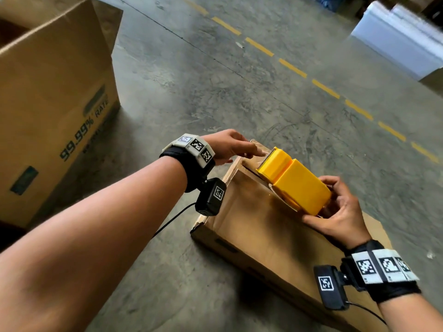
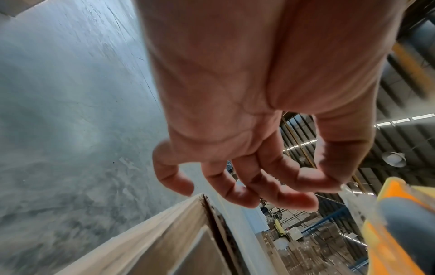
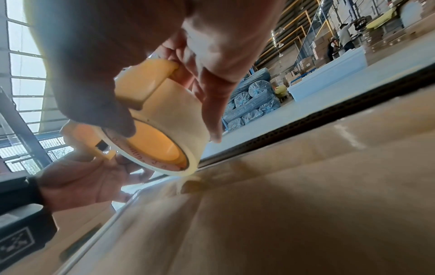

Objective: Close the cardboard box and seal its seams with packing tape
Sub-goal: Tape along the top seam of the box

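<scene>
A closed cardboard box (image 1: 251, 226) lies on the concrete floor, its flaps meeting in a dark centre seam (image 3: 306, 121). My right hand (image 1: 335, 204) grips a yellow tape dispenser (image 1: 294, 183) on the box top, over the seam and near the far end. The tape roll (image 3: 169, 119) sits inside it, its lower edge touching the cardboard. My left hand (image 1: 254, 152) reaches to the far edge just ahead of the dispenser's toothed cutter. Thumb and forefinger of the left hand (image 2: 329, 184) pinch the clear tape end (image 2: 346, 191).
A tall open cardboard box (image 1: 55, 92) printed "99.99% RATE" stands to the left. A yellow dashed line (image 1: 294, 68) crosses the floor beyond. White stacked material (image 1: 395, 37) lies at the top right. Blue wrapped rolls (image 3: 254, 100) and people (image 3: 343, 37) are far off.
</scene>
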